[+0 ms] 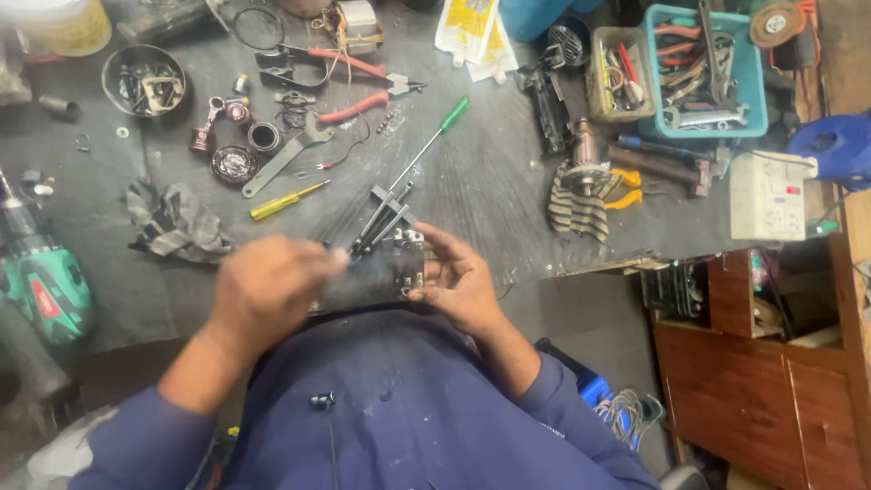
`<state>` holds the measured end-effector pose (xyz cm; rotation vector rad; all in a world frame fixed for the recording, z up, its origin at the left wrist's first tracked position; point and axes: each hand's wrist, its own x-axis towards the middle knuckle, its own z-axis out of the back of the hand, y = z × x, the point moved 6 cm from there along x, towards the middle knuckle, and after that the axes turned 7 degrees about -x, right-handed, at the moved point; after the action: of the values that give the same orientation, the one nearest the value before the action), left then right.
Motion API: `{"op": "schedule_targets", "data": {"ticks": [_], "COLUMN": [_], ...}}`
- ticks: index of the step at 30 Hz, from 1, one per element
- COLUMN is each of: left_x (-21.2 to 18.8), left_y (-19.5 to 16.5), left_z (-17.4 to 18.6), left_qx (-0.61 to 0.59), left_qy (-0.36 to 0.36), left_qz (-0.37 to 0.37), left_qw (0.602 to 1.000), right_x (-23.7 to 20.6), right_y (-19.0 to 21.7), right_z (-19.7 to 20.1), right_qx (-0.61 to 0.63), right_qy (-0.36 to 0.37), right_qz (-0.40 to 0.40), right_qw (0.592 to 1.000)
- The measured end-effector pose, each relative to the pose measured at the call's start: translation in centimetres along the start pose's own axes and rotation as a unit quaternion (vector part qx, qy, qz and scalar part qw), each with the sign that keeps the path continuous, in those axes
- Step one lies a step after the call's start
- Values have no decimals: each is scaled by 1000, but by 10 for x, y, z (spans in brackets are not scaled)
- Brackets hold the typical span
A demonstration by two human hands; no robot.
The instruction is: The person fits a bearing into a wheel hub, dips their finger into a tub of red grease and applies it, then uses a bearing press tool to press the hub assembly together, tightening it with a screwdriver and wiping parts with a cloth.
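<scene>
The right hand (458, 277) grips a small black metal part (406, 259) at the near edge of the table (490, 172). The blurry left hand (268, 290) is closed around black tweezers (381, 218) touching that part.

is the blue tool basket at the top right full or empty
Full: the blue basket is heaped with wrenches and other hand tools, up to its rim.

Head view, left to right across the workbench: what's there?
Green drill → grey rag → yellow screwdriver → left hand → right hand on the small metal part → striped cloth → blue basket → white socket box.
</scene>
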<state>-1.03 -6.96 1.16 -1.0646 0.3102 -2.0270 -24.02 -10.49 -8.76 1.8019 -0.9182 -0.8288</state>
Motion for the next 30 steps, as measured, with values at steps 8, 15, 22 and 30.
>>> {"op": "schedule_targets", "data": {"ticks": [8, 15, 22, 30], "left_x": [-9, -18, -29, -21], "left_y": [2, 13, 16, 29], "left_z": [21, 43, 47, 52], "left_qx": [-34, -21, -16, -42], "left_qy": [-16, -6, -8, 34], "left_qz": [28, -2, -39, -47], "left_qw": [999, 1000, 999, 997], "right_x": [8, 8, 10, 11], "right_y": [0, 3, 1, -1], "right_z": [-25, -44, -64, -77], "right_qx": [-26, -46, -49, -30], "right_qy": [-31, -88, -107, -132], "right_qz": [23, 42, 48, 48], "right_qw": [999, 994, 992, 990]}}
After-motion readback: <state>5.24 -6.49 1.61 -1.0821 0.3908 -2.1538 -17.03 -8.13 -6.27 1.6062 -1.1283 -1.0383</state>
